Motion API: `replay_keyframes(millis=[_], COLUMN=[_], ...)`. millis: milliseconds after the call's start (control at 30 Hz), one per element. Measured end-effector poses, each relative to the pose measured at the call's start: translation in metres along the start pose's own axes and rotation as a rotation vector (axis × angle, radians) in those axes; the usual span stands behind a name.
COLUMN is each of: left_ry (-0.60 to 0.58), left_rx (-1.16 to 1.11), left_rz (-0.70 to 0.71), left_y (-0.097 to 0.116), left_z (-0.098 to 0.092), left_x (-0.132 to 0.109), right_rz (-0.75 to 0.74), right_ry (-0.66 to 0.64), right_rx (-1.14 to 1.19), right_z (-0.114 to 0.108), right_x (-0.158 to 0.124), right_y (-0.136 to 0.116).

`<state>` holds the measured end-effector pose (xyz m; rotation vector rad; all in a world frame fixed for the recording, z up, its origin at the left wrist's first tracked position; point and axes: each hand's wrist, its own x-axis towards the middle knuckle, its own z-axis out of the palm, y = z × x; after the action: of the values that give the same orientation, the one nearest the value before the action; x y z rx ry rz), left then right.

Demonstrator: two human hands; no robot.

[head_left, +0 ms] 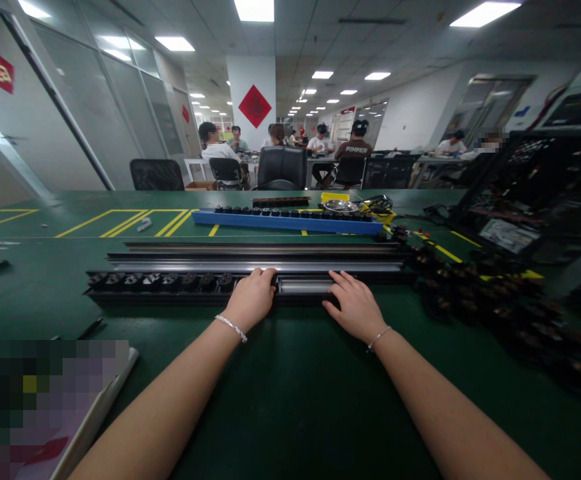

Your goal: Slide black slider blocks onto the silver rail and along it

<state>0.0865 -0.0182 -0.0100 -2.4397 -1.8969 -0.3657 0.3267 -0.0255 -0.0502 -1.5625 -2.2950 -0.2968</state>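
Note:
A long black channel rail (pixel 303 286) lies crosswise in front of me, its silvery inside showing between my hands. A row of small black parts (pixel 170 283) sits in its left portion. My left hand (pixel 251 293) is closed over the rail at the right end of that row; its fingers hide whatever is between them. On the right, my right hand (pixel 354 303) rests at the rail with fingers spread and thumb apart. Further metal rails (pixel 250 265) lie parallel just behind.
Many loose black parts (pixel 510 300) are heaped at the right. A blue tray (pixel 280 222) with a row of black parts stands farther back, near a round metal dish (pixel 337 206). A dark open-framed machine (pixel 515 193) stands at the right; people sit at tables beyond.

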Motion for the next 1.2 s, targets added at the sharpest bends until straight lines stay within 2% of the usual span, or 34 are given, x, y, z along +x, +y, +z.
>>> replay_keyframes(millis=[633,767,967,1200], left_ry=[0.032,0.05,-0.102,-0.108], left_rx=[-0.093,-0.021,0.085,0.081], left_rz=[0.073,0.074,0.045,0.067], left_y=[0.003,0.0,0.001,0.004], left_z=[0.007,0.008,0.008,0.014], left_x=[0.0,0.0,-0.005,-0.006], right_rz=[0.004,0.006,0.007,0.008], right_ry=[-0.004,-0.013,-0.011,-0.009], right_rx=[-0.016,-0.023,-0.013,-0.008], right_z=[-0.001,-0.002,-0.002,-0.001], right_x=[0.0,0.0,0.0,0.0], right_y=[-0.001,-0.001,-0.001,0.0])
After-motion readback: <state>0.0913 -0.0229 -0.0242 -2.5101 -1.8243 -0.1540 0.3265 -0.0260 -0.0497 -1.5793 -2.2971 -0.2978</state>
